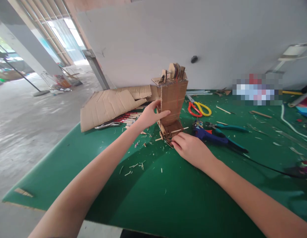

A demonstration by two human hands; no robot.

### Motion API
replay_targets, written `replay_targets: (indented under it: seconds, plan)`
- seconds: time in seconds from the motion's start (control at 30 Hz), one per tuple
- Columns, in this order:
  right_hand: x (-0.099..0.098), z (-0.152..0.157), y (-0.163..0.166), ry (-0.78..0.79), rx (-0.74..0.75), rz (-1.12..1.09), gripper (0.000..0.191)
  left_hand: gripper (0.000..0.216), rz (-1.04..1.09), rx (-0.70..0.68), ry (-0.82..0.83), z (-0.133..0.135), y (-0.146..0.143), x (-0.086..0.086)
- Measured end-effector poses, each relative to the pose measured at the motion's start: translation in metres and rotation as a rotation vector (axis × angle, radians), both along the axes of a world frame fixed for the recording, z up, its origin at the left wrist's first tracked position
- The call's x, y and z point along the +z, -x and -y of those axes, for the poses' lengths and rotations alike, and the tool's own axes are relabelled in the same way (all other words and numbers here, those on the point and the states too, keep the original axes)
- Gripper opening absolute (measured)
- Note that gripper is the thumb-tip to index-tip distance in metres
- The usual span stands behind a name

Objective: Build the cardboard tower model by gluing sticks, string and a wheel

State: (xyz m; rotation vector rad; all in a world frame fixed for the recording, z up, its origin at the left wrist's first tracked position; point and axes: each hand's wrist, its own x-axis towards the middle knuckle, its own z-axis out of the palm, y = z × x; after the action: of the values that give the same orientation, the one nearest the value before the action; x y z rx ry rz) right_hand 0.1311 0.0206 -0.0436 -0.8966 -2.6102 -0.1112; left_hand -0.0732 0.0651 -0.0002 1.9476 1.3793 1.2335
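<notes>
A tall cardboard model (172,99) stands upright on the green table (153,185), with small cardboard wheels on top and thin sticks through its base. My left hand (150,115) grips the model's left side, thumb and fingers wrapped round its edge. My right hand (190,148) rests on the table at the model's foot, fingers curled and pinching at the base; what they hold is hidden.
Flattened cardboard sheets (109,105) lie at the back left over a bundle of red-handled tools (126,119). Red-and-yellow scissors (199,109), blue and teal pliers (218,134), a black cable (267,165) and wood shavings are scattered on the table. The table's left edge drops to a concrete floor.
</notes>
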Motion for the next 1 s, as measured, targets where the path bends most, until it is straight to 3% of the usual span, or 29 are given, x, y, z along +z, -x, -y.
replay_targets:
  seconds: [0.3,0.47,0.6,0.7,0.8,1.0]
  plan:
    - [0.014,0.001,-0.010,-0.087,0.015,-0.014,0.027,0.042,-0.009,-0.008,-0.026,-0.002,0.002,-0.003]
    - [0.028,-0.010,-0.021,-0.185,-0.079,-0.038,0.025,0.047,-0.040,0.090,-0.050,-0.004,0.000,-0.004]
    - [0.040,-0.024,-0.054,-0.164,-0.226,0.139,0.031,0.047,-0.089,0.209,-0.073,-0.005,-0.002,-0.001]
    - [0.034,-0.030,-0.080,-0.069,-0.343,0.360,0.044,0.044,-0.153,0.326,-0.105,-0.005,-0.003,0.000]
    - [0.024,-0.030,-0.089,-0.043,-0.408,0.477,0.045,0.045,-0.200,0.398,-0.138,-0.006,-0.002,0.000]
    - [0.027,-0.025,-0.076,-0.119,-0.461,0.413,0.034,0.042,-0.220,0.307,-0.134,-0.008,0.002,0.001]
